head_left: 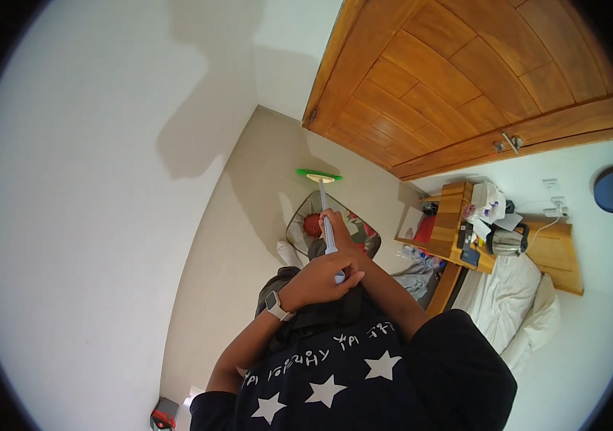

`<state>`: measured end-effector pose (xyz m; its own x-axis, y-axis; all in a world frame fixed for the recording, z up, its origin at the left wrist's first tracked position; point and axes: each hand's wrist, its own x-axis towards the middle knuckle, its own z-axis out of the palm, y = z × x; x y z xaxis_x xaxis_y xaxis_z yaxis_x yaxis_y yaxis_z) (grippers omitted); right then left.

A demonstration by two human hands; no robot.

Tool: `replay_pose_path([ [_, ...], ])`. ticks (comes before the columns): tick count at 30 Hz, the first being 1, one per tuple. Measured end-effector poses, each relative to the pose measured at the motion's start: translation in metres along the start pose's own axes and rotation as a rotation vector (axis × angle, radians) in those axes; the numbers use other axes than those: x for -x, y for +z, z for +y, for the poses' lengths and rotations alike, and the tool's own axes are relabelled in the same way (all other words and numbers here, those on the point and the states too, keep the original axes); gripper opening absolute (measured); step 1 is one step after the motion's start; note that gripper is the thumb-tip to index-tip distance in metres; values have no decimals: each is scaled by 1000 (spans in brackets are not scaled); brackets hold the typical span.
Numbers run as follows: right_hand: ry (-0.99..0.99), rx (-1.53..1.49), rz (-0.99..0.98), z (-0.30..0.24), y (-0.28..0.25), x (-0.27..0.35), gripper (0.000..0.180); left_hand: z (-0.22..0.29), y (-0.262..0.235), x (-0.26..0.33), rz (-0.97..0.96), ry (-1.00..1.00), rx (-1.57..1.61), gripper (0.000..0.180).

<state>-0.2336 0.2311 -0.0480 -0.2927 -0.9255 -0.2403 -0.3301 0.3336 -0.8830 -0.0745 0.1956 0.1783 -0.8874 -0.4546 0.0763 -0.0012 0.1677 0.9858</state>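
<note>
A broom [327, 228] with a light grey handle, a cream head and green bristles [319, 174] reaches out ahead of me, its head over the tiled floor. My left hand [323, 279], with a watch on its wrist, is closed around the top end of the handle. Farther down, my right hand [338, 228] wraps around the same handle. Beneath it stands a dark-rimmed, rounded container or mat [293, 215], partly hidden by my hands. A red, bumpy round thing [312, 225] lies within its outline.
A white wall [91, 215] runs along the left. Ahead is a closed wooden door [421, 86]. On the right, a wooden shelf [457, 215] holds a kettle [508, 241] and clutter, beside a bed with white bedding [497, 294]. A red-and-black box [164, 414] sits at lower left.
</note>
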Motion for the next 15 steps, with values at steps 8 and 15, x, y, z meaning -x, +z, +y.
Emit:
replay_pose_path([
  [8, 76, -73, 293, -50, -41, 20, 10, 15, 4, -22, -35, -127, 133, 16],
  [15, 20, 313, 676, 54, -112, 21, 23, -16, 48, -74, 169, 14, 227, 24],
])
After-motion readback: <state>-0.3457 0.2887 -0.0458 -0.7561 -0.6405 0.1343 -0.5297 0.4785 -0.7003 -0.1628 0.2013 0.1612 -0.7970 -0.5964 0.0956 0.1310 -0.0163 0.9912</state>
